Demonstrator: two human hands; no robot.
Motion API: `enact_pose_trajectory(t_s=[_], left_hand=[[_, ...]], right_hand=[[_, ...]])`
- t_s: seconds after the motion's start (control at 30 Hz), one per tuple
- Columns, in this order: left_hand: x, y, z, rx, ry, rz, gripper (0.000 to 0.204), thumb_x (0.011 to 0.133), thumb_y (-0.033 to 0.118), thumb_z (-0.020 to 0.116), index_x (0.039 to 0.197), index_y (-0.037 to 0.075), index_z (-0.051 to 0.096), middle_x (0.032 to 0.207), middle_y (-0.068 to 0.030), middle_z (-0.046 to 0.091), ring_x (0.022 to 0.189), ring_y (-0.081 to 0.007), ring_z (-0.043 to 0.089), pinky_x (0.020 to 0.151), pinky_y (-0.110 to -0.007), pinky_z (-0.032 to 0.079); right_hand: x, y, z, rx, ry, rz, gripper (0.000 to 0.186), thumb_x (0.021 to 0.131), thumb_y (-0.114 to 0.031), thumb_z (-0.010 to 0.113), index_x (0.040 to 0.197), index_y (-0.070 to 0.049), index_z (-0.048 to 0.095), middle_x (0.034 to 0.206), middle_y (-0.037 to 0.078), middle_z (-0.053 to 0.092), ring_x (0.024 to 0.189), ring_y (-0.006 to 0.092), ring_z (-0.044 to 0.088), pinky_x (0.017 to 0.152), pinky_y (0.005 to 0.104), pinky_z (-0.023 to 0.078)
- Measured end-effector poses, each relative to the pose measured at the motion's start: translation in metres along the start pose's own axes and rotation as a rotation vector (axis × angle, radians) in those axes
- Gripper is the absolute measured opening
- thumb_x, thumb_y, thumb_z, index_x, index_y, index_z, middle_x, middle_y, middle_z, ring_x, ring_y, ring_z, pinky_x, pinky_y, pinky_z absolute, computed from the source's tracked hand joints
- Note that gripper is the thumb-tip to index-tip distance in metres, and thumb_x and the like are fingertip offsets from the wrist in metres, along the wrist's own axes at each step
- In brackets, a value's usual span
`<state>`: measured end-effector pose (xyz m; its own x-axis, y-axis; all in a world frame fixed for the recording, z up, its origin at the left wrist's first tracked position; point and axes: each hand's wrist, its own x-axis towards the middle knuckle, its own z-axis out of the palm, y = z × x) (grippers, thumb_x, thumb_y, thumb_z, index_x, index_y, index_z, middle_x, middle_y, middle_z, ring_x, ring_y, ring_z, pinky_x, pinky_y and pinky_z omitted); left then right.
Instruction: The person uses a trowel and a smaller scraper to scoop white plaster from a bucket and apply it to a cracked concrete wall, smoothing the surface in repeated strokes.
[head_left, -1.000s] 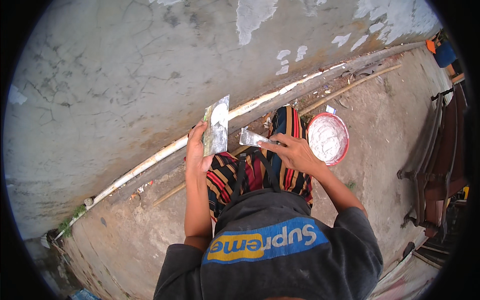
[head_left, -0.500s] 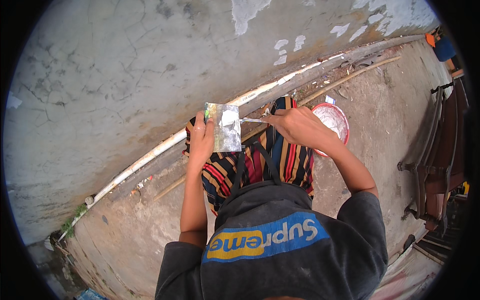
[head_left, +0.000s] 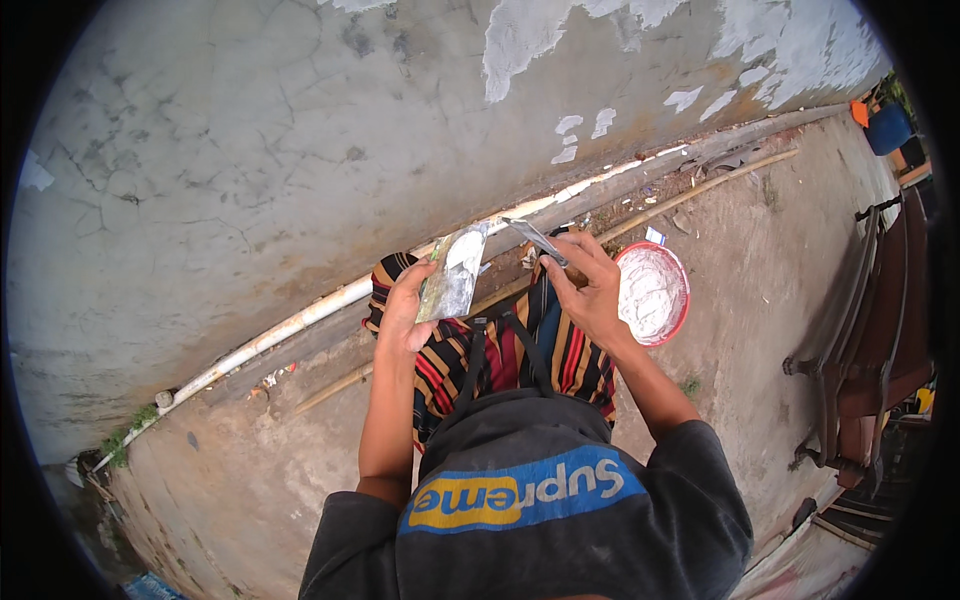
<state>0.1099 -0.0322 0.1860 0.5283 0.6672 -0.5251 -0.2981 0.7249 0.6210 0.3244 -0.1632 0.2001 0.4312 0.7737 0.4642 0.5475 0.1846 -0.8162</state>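
The left hand (head_left: 405,305) grips a flat plate (head_left: 450,285) by its nine o'clock edge, and a dab of white paste (head_left: 466,252) sits on the upper part of its face. The right hand (head_left: 595,285) is closed around a scraper (head_left: 535,240), whose blade points to ten o'clock and ends just beside the plate's one o'clock corner; whether they touch I cannot tell. To work the paste well, the left hand should probably hold the plate steady and fairly level, while the right lays the blade flat and low, gathering the dab in short strokes away from the edges. A red-rimmed tub (head_left: 684,304) of white mix stands at three o'clock, near the right hand and within easy reach. The knees in striped trousers (head_left: 575,358) sit below the hands and could catch an elbow or a drip. Beyond, a white pipe (head_left: 330,302) runs from eight to one o'clock along the foot of a cracked grey wall (head_left: 250,150). A thin pole (head_left: 700,191) lies toward two o'clock, a possible trip; a dark brown bench (head_left: 870,340) stands well apart at three.
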Motion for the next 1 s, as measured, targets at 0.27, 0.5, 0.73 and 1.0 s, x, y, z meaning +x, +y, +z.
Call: enact_pose_trajectory(t_s=[0.27,0.5,0.73,1.0], left_hand=[[-0.012,0.006,0.023,-0.106,0.030,-0.051,0.018,0.090,0.014,0.064,0.104,0.004,0.062,0.089,-0.0060,0.070,0.068,-0.0137,0.069,0.052,-0.024,0.055],[-0.018,0.011,0.009,-0.106,-0.022,-0.038,0.019,0.091,0.015,0.064,0.106,0.004,0.061,0.088,-0.0060,0.070,0.067,-0.0131,0.069,0.050,-0.023,0.055],[-0.011,0.011,0.007,-0.016,-0.081,0.132,0.027,0.095,0.014,0.055,0.118,-0.001,0.055,0.103,-0.0119,0.068,0.088,-0.0203,0.070,0.077,-0.035,0.060],[-0.019,-0.023,0.041,-0.130,-0.012,0.003,0.019,0.097,0.020,0.056,0.110,0.007,0.061,0.093,-0.0047,0.069,0.074,-0.0121,0.067,0.056,-0.026,0.055]], right_hand=[[0.003,0.008,0.020,-0.346,0.129,-0.398,0.060,0.066,0.010,0.064,0.119,-0.018,0.072,0.092,0.008,0.065,0.075,0.0233,0.060,0.064,0.0332,0.047],[-0.025,0.021,0.013,-0.404,-0.023,-0.445,0.061,0.068,0.008,0.064,0.121,-0.020,0.070,0.094,0.007,0.064,0.071,0.0226,0.057,0.064,0.0324,0.047],[-0.065,0.040,-0.014,0.161,-0.311,0.367,0.016,0.099,-0.008,0.056,0.107,-0.002,0.069,0.079,0.006,0.061,0.058,0.0099,0.055,0.049,0.0259,0.042],[-0.029,0.003,-0.019,0.932,-0.460,0.575,0.033,0.106,-0.032,0.046,0.091,-0.004,0.058,0.073,0.002,0.057,0.061,0.0080,0.054,0.059,0.0233,0.045]])
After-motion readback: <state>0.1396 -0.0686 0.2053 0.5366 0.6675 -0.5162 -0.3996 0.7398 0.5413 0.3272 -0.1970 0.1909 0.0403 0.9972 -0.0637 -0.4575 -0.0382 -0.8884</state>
